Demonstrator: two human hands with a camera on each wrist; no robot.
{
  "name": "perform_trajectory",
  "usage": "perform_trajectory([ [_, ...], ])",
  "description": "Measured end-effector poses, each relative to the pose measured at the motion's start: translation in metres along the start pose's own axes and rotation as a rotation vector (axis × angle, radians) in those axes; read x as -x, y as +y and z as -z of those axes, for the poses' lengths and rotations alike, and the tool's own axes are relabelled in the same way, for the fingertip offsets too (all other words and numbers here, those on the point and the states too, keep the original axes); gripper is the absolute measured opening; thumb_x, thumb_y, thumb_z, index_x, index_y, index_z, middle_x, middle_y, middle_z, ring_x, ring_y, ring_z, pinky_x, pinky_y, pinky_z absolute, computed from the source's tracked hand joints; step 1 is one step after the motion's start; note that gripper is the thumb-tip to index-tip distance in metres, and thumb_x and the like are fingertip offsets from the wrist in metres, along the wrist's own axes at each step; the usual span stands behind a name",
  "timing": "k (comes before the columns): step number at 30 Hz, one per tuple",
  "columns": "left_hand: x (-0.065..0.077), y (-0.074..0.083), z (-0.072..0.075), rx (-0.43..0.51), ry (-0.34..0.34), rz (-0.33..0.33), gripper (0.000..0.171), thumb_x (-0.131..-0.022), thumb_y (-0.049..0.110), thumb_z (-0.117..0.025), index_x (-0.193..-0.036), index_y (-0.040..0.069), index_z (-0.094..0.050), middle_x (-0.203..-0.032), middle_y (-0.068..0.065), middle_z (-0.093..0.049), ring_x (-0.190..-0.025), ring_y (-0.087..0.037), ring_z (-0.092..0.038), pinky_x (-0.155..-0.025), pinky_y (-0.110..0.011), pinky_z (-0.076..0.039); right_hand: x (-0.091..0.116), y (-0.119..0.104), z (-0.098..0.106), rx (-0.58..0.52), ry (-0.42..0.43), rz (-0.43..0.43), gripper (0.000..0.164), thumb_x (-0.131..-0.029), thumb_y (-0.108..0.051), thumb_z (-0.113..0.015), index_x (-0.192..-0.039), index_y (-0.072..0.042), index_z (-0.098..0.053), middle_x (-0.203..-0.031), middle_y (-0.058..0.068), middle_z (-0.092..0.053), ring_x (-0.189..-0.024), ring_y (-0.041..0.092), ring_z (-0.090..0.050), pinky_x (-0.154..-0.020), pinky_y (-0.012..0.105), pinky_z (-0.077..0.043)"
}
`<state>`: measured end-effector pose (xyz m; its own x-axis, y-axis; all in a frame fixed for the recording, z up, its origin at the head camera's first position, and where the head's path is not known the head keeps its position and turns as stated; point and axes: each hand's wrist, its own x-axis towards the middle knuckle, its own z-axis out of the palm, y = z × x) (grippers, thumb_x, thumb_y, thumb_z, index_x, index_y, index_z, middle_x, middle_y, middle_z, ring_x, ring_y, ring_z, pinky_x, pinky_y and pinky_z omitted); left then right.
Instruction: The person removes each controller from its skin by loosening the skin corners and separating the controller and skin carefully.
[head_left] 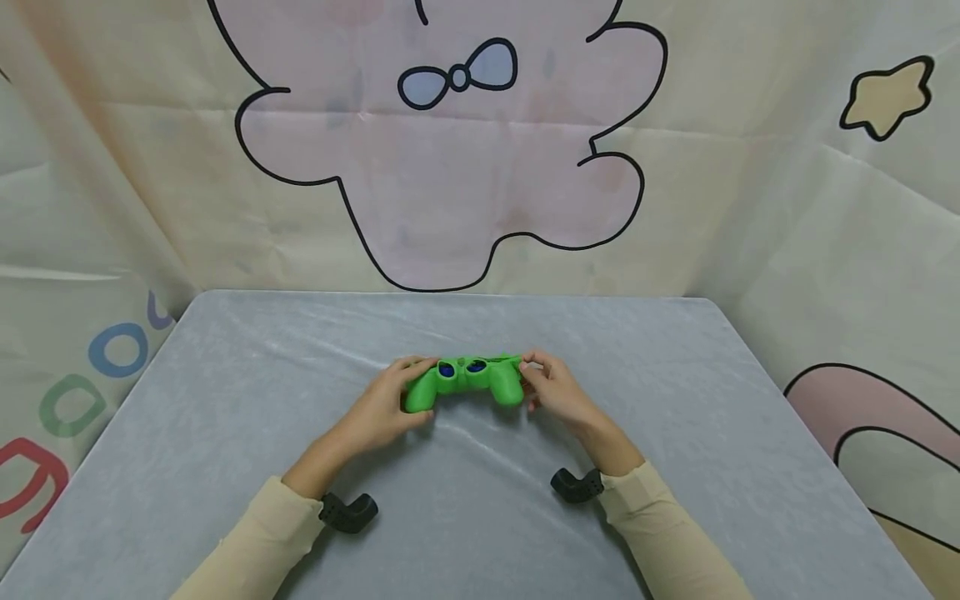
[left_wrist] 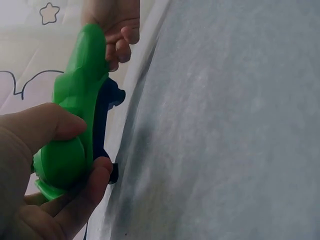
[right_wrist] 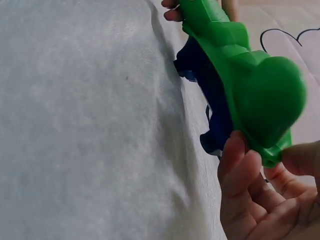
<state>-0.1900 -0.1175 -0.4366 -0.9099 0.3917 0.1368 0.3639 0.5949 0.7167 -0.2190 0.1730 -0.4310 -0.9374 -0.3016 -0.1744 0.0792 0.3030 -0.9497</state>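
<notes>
A game controller [right_wrist: 215, 97] with a dark blue body sits in a green rubbery cover [head_left: 504, 385], held just over the table with its grips toward me. Two dark blue ovals show through holes in the green. In the wrist views the blue side faces down, its thumbsticks [left_wrist: 116, 95] jutting out. My left hand [head_left: 382, 408] grips the left end, thumb on the green grip and fingers around the other side. At the right corner my right hand [head_left: 558, 393] pinches the edge of the cover between thumb and fingers.
A grey cloth covers the table [head_left: 480, 517], slightly wrinkled under the controller. Printed curtains [head_left: 450, 183] hang behind and at both sides. Each wrist wears a black camera mount [head_left: 349, 513] over a cream sleeve [head_left: 255, 542].
</notes>
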Motion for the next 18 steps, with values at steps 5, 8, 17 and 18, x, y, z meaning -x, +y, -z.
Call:
perform_trajectory([
  [5,-0.0008,0.0028,-0.0033,-0.007,0.030,0.001,0.074,-0.084,0.014,-0.081,-0.150,0.006,-0.048,-0.149,-0.022,-0.049,-0.133,-0.040,-0.052,-0.100,-0.051,-0.046,0.0023,-0.0038,-0.0016,-0.028,-0.055,-0.005,0.032,-0.109,-0.026,-0.047,-0.128,-0.001,-0.042,-0.099,0.009,-0.067,-0.076,0.018,-0.065,-0.059,0.031,-0.056],
  [8,-0.0009,0.0040,-0.0054,-0.019,0.032,-0.002,0.074,-0.084,0.013,-0.082,-0.150,0.006,-0.048,-0.149,-0.022,-0.049,-0.134,-0.041,-0.051,-0.102,-0.054,-0.046,0.0048,-0.0060,-0.0016,-0.054,-0.134,-0.050,0.040,-0.106,-0.031,-0.054,-0.129,-0.007,-0.032,-0.098,0.011,-0.070,-0.075,0.019,-0.068,-0.058,0.030,-0.056],
  [17,-0.0003,0.0029,-0.0078,-0.026,0.032,-0.036,0.075,-0.081,0.008,-0.083,-0.149,0.006,-0.050,-0.149,-0.022,-0.048,-0.133,-0.042,-0.051,-0.104,-0.054,-0.046,0.0036,-0.0024,0.0007,-0.116,-0.194,-0.101,0.021,-0.109,-0.027,-0.047,-0.116,-0.011,-0.037,-0.083,0.002,-0.070,-0.065,0.013,-0.069,-0.053,0.022,-0.049],
  [18,-0.0002,0.0030,-0.0074,-0.024,0.031,-0.037,0.075,-0.081,0.008,-0.083,-0.149,0.006,-0.050,-0.149,-0.021,-0.049,-0.133,-0.041,-0.052,-0.103,-0.054,-0.046,0.0035,-0.0021,0.0009,-0.126,-0.186,-0.097,0.019,-0.109,-0.028,-0.045,-0.116,-0.011,-0.040,-0.082,0.001,-0.070,-0.064,0.013,-0.068,-0.053,0.022,-0.049],
])
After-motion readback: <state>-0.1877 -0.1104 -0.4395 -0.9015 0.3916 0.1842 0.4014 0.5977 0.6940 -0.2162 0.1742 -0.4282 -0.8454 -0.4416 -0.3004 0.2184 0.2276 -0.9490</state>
